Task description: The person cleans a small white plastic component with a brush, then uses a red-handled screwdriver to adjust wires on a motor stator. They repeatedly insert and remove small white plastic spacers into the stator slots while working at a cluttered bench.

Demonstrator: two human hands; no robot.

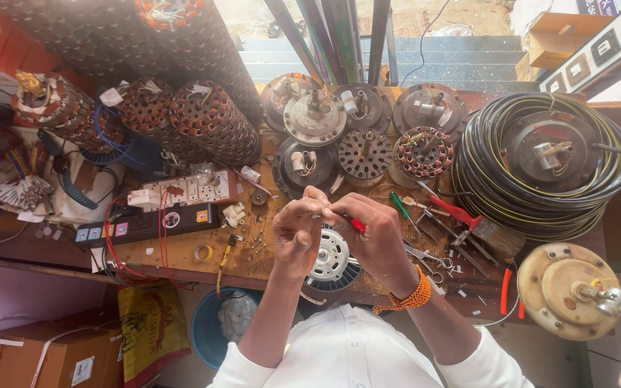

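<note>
Your left hand (297,233) and right hand (375,237) meet above the near edge of the table (181,251), fingertips touching. Your right fingers are clenched around a red-handled tool (357,225); your left fingers pinch something against it, too small to tell. Just below your hands a white motor (330,262) lies on the table. A beaded orange band (410,296) circles your right wrist. Right of your hands lie a green screwdriver (399,205) and red pliers (454,210), with a black hose coil (483,179) farther right. A switch board (188,192) sits to the left.
</note>
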